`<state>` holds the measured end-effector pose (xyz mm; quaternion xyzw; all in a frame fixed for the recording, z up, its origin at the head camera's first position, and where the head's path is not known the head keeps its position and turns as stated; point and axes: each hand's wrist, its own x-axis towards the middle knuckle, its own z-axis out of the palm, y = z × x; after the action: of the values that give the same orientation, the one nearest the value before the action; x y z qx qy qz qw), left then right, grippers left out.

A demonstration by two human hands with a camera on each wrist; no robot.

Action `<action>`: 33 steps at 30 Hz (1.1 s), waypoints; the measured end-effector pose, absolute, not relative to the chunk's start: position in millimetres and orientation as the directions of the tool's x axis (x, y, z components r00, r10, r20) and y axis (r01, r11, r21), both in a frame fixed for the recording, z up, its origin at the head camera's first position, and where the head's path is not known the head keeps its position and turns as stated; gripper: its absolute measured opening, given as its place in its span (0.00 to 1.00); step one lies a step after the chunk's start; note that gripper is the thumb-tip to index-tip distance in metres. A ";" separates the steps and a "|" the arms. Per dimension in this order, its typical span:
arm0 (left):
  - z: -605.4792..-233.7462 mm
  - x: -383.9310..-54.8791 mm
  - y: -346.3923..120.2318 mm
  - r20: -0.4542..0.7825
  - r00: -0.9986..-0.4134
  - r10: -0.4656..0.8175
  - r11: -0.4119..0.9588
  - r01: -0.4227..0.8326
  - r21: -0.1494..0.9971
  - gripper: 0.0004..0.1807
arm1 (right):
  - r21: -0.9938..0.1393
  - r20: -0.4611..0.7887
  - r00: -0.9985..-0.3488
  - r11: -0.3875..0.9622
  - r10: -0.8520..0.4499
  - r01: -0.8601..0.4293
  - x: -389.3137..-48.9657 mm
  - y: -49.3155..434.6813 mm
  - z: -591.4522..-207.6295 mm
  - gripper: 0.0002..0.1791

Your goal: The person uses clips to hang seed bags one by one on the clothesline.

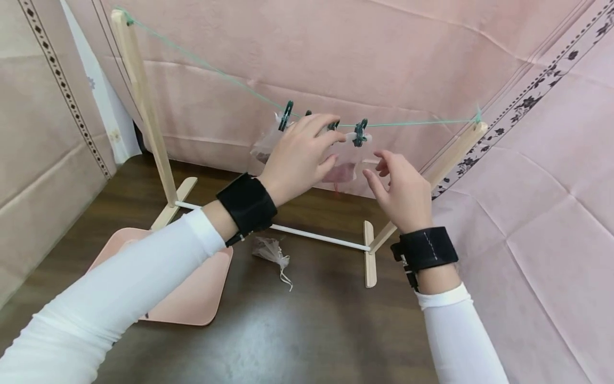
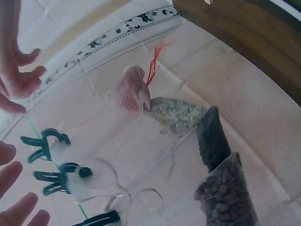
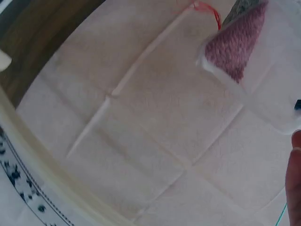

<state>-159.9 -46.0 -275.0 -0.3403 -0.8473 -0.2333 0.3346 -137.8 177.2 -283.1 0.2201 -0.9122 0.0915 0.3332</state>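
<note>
Dark green clothespins pin several small clear sachets along a thin green line. My left hand is raised in front of the middle clothespins, covering part of them; its fingers are spread and hold nothing. To the right of the line's last clothespin hovers my right hand, fingers loosely bent and nothing in them. Nearest to it hangs a sachet of pink grains with a red tassel. The left wrist view also shows a sachet of pale grains, a dark grey one and one of brown pebbles.
Two wooden posts carry the line, joined low down by a white rod. Another drawstring sachet lies on the dark wooden table. A pink tray sits under my left forearm. Pink cloth hangs behind.
</note>
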 end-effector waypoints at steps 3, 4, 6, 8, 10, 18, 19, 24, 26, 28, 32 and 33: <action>-279.5 -152.9 -53.1 0.738 -0.526 0.422 0.644 0.747 0.164 0.19 | -0.063 0.660 -0.683 0.883 -0.312 -0.464 -133.7 174.9 -292.9 0.25; -281.5 -150.7 -54.5 0.741 -0.516 0.429 0.638 0.754 0.155 0.22 | -0.077 0.663 -0.685 0.883 -0.302 -0.464 -131.5 175.2 -296.4 0.26; -286.0 -147.0 -58.4 0.752 -0.487 0.444 0.629 0.767 0.126 0.26 | -0.103 0.672 -0.684 0.878 -0.285 -0.467 -127.0 175.2 -303.5 0.25; -291.6 -143.7 -63.9 0.763 -0.456 0.458 0.634 0.769 0.079 0.30 | -0.131 0.678 -0.684 0.871 -0.270 -0.474 -122.7 174.6 -310.8 0.25; -298.5 -140.4 -70.1 0.765 -0.440 0.469 0.648 0.760 0.040 0.33 | -0.158 0.681 -0.685 0.862 -0.258 -0.482 -118.0 174.4 -318.6 0.25; -324.2 -126.4 -90.3 0.687 -0.528 0.500 0.701 0.712 0.037 0.39 | -0.233 0.658 -0.723 0.856 -0.211 -0.462 -96.3 185.4 -359.6 0.28; -325.2 -126.0 -90.8 0.679 -0.535 0.503 0.703 0.711 0.040 0.40 | -0.239 0.653 -0.730 0.860 -0.202 -0.452 -93.6 187.7 -364.3 0.28; -333.6 -120.5 -97.6 0.630 -0.589 0.506 0.719 0.691 0.068 0.42 | -0.264 0.626 -0.761 0.871 -0.172 -0.415 -80.3 192.9 -387.8 0.31; -338.8 -117.7 -102.4 0.610 -0.631 0.479 0.741 0.663 0.105 0.43 | -0.266 0.622 -0.765 0.874 -0.166 -0.406 -76.6 193.1 -395.4 0.32; -344.5 -115.6 -107.8 0.603 -0.672 0.431 0.762 0.629 0.157 0.44 | -0.273 0.622 -0.767 0.876 -0.155 -0.398 -74.8 192.7 -401.7 0.32; -357.9 -112.0 -118.4 0.600 -0.736 0.314 0.784 0.557 0.273 0.45 | -0.286 0.617 -0.776 0.880 -0.133 -0.379 -72.1 190.5 -412.3 0.35; -362.0 -110.5 -120.9 0.596 -0.748 0.291 0.784 0.544 0.300 0.45 | -0.291 0.611 -0.781 0.881 -0.129 -0.373 -70.8 189.9 -415.2 0.35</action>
<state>-110.5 -120.9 -362.0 -0.2305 -0.9052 -0.2341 0.2696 -70.8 189.9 -415.2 0.1360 -0.9217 0.2023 0.3018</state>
